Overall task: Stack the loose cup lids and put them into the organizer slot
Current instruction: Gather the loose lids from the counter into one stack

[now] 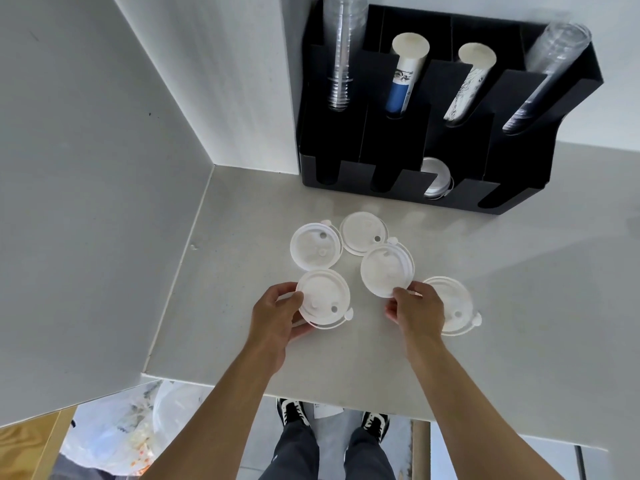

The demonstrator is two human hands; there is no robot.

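Gathering step: your left hand (277, 315) pinches one lid (323, 298) at its rim; your right hand (417, 306) pinches a second lid (386, 270). Three more lids lie on the worktop (519, 306). Next, nest both together, then collect the rest for the organizer (398, 188).

Translucent white plastic lids (316, 251), matt black organizer (398, 147), smooth pale counter (519, 306).
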